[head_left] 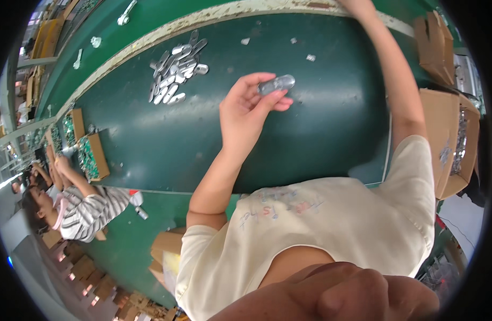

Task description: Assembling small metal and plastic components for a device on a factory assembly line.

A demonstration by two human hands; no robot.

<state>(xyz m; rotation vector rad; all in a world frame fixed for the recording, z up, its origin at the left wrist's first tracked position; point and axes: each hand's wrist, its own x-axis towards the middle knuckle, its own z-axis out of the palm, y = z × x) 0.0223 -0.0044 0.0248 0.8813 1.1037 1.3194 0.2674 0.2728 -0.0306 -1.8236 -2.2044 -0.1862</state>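
My left hand [245, 107] is closed over the middle of the green table, gripping a silvery oblong metal piece [278, 84] with rounded ends between thumb and fingers. The piece is raised above the tabletop [320, 139]. Far to its left lies a loose pile of similar shiny oblong metal pieces [173, 72]. My right arm stretches far forward along the right side. My right hand [359, 7] is over the far pale rail, and its fingers are cut off by the upper edge of the picture.
Small clear scraps [310, 58] dot the far tabletop. Beyond the worn rail [203, 16], a green belt carries several metal parts [126, 13]. Cardboard boxes [443, 144] stand at the right, one holding shiny parts. At the left, a co-worker [91, 211] sits by boxes of green parts [93, 155].
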